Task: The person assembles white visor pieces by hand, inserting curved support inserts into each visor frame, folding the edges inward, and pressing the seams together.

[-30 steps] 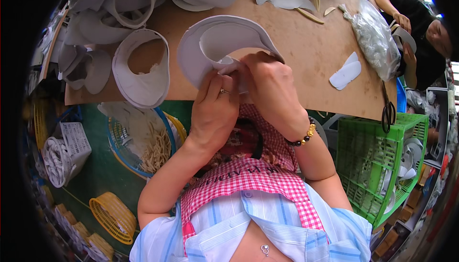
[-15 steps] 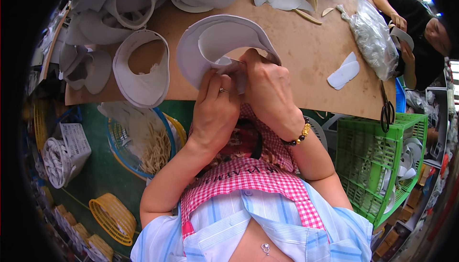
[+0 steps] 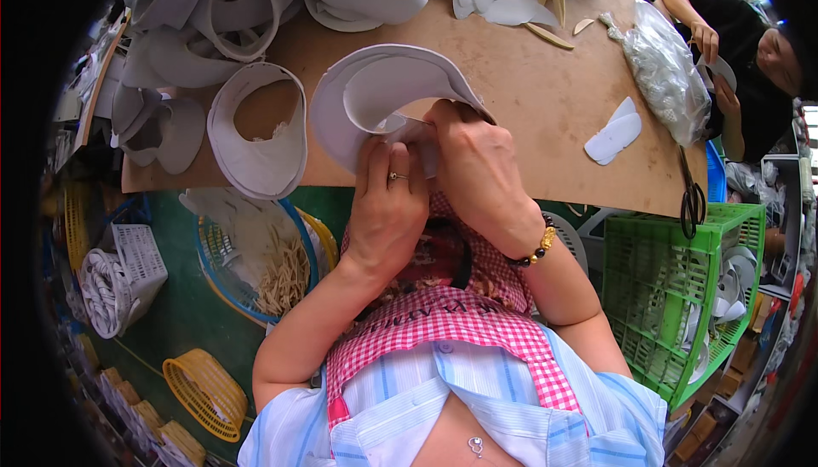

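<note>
A small workshop for cap or visor making, to judge by the goods. Bare brown board worktable (image 3: 528, 83), strewn at its far edge with a heap of white curved visor pieces (image 3: 213, 15). More of the same: a finished-looking white visor (image 3: 256, 130) lying beside the hands, flat white cut-outs (image 3: 613, 130), a clear plastic bag of small parts (image 3: 665, 71). Black scissors (image 3: 690, 198) hanging at the table's edge. Below, on a green floor (image 3: 183, 314), sorting bins: a green plastic crate (image 3: 673, 296) holding white pieces, a blue-rimmed basket (image 3: 256, 254) of pale strips, yellow baskets (image 3: 204, 390), a white basket (image 3: 141, 254). At the far corner, another person (image 3: 741, 49) handling white pieces too.
</note>
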### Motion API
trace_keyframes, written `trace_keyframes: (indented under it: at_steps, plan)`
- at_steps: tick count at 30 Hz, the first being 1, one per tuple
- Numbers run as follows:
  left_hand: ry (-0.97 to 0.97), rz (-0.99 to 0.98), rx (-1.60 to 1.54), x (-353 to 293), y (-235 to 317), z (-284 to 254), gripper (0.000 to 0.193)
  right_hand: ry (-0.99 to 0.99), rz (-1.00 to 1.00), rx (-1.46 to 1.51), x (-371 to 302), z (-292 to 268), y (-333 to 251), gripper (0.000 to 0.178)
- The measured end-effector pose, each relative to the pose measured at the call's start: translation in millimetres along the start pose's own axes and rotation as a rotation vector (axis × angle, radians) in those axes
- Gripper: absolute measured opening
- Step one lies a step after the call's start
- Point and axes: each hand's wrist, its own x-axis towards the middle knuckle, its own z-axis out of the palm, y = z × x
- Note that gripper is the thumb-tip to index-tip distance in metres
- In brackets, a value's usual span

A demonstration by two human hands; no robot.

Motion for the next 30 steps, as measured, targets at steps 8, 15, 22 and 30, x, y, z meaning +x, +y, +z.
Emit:
trace_keyframes:
  at_steps: [8, 15, 22, 30]
  plan:
    - [-0.047, 0.079, -0.008, -6, -6, -7, 0.043, -0.016, 0.002, -0.010, 1, -2, -2, 0.011]
    - [-0.093, 0.029, 0.005, -2, -4, -6, 0.042, -0.012, -0.038, 0.047, 0, -4, -1, 0.010]
    - [-0.125, 0.019, -0.018, -4, -6, -6, 0.037, 0.018, -0.222, 0.163, -24, -2, 16, 0.023]
    - [-0.119, 0.312, -0.016, -21, -38, -27, 0.040, -0.004, -0.373, -0.006, -35, 2, 15, 0.018]
